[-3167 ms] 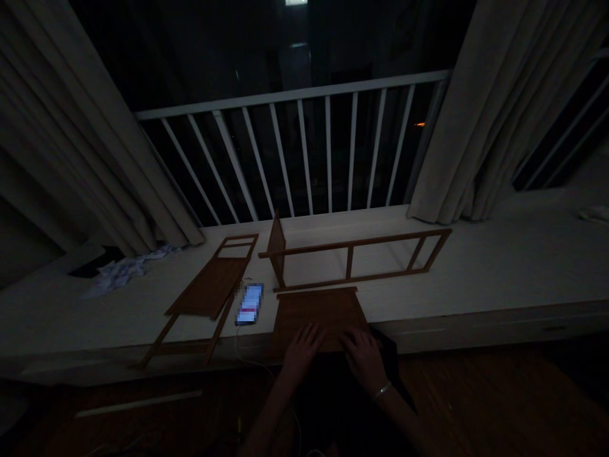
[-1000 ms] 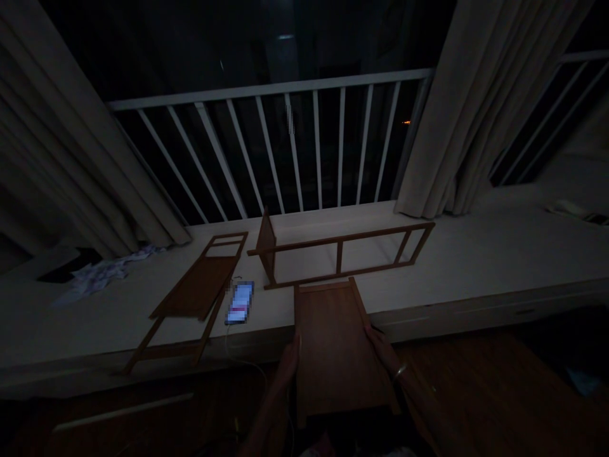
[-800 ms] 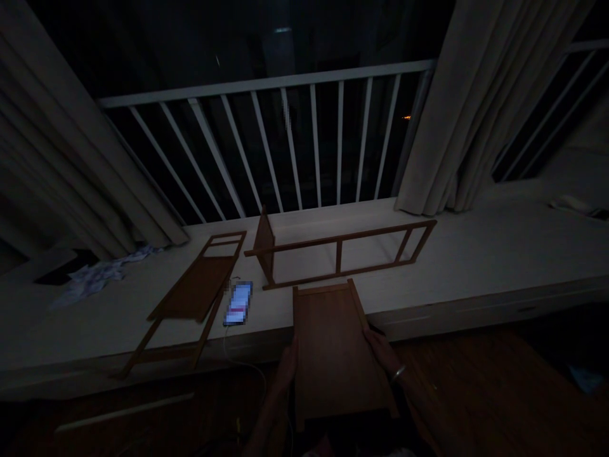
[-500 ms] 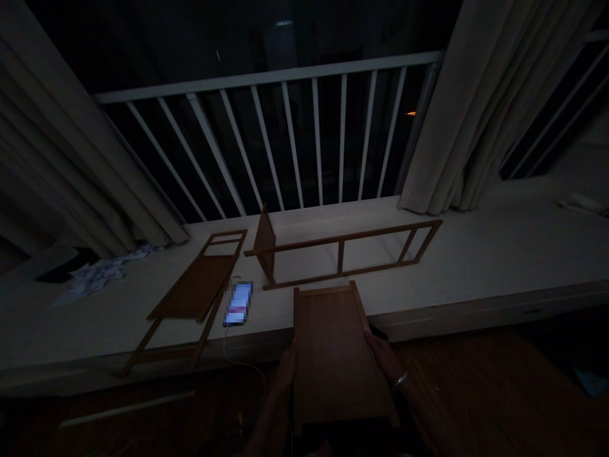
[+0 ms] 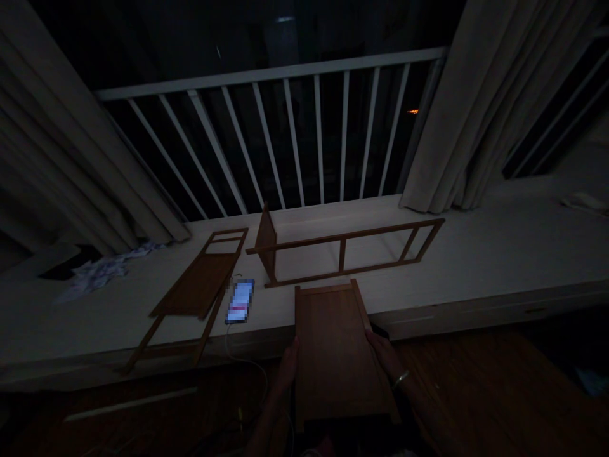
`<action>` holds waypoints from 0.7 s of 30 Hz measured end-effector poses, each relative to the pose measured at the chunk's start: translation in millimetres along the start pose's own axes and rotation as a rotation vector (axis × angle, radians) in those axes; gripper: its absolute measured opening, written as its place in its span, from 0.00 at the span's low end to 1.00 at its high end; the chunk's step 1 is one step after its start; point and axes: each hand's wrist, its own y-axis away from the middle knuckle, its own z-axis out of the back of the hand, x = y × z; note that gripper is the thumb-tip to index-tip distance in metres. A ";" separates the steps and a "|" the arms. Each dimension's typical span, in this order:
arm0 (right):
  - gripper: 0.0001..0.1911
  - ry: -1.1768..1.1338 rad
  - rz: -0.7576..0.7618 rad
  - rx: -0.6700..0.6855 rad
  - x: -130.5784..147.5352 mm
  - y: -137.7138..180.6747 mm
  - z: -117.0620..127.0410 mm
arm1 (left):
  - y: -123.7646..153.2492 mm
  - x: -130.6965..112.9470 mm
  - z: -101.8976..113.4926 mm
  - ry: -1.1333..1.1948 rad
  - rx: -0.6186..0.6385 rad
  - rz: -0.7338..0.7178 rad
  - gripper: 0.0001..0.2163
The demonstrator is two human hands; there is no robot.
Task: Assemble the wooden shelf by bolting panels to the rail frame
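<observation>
A brown wooden panel with raised side rails (image 5: 335, 349) lies tilted in front of me, its far end by the edge of the white ledge. My left hand (image 5: 288, 365) grips its left rail, and my right hand (image 5: 383, 352), with a bangle at the wrist, holds the right rail. The fingertips under the panel are hidden. Just beyond it, a wooden frame with crossbars and a small board (image 5: 342, 251) lies on the ledge. To the left rests another wooden frame with a panel (image 5: 202, 282), one end reaching past the ledge's front edge.
A lit phone (image 5: 240, 301) with a white cable lies on the ledge (image 5: 476, 254) between the frames. Crumpled cloth or paper (image 5: 98, 274) is at the left. Behind stand a white railing (image 5: 285, 73) and curtains (image 5: 457, 127). A pale strip (image 5: 130, 404) lies on the dark wooden floor.
Hardly anything differs. The view has shifted very slightly; both hands keep their hold on the panel, which stays in the same place.
</observation>
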 end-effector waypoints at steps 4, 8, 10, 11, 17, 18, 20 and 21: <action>0.34 -0.030 -0.005 0.025 -1.5 0.9 -0.7 | 6.9 -9.7 -4.3 0.008 -0.021 0.006 0.37; 0.34 -0.017 0.008 0.004 -2.0 2.1 -1.7 | 8.9 -12.4 -6.7 -0.015 -0.066 0.027 0.37; 0.35 -0.002 -0.005 -0.015 -0.3 2.9 -2.3 | 7.7 -10.0 -6.2 -0.006 -0.067 0.031 0.37; 0.36 0.007 -0.011 -0.025 0.8 3.3 -2.6 | 6.6 -8.0 -5.5 0.005 -0.064 0.029 0.37; 0.37 0.035 0.012 -0.031 0.3 2.4 -1.6 | -4.2 10.7 1.1 0.093 -0.022 0.017 0.37; 0.37 0.044 0.020 -0.040 -1.5 1.3 -0.9 | -6.0 13.4 2.1 0.102 -0.022 0.021 0.37; 0.38 0.063 0.027 -0.060 -5.7 -1.2 0.4 | -8.8 16.9 3.9 0.107 -0.021 0.028 0.37; 0.38 0.072 0.029 -0.065 -7.5 -2.4 0.9 | -9.6 17.7 4.6 0.107 -0.019 0.029 0.37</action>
